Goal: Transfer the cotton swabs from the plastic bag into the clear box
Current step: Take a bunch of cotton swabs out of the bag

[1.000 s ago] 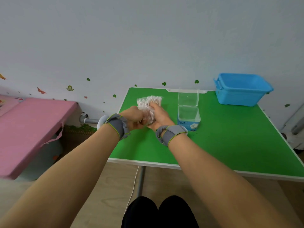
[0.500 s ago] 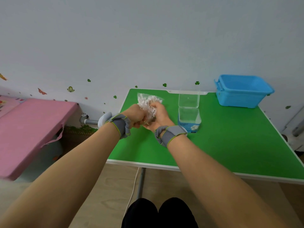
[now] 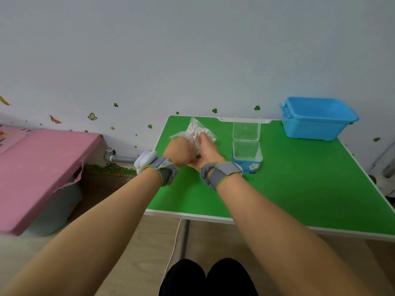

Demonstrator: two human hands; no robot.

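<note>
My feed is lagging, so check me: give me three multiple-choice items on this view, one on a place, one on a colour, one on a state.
1. Where does the box stand?
A. right of the left hand and right hand
B. left of both hands
C. inside the bin

2. What colour is the bin?
A. pink
B. blue
C. white

3. How is the box's lid?
A. shut
B. open and upright
C. lying loose on the table

Answers:
1 A: the box stands on the table to the right of both hands, which hold the bag.
2 B: the bin at the far right corner is blue.
3 B: the lid stands up behind the open box.
</note>
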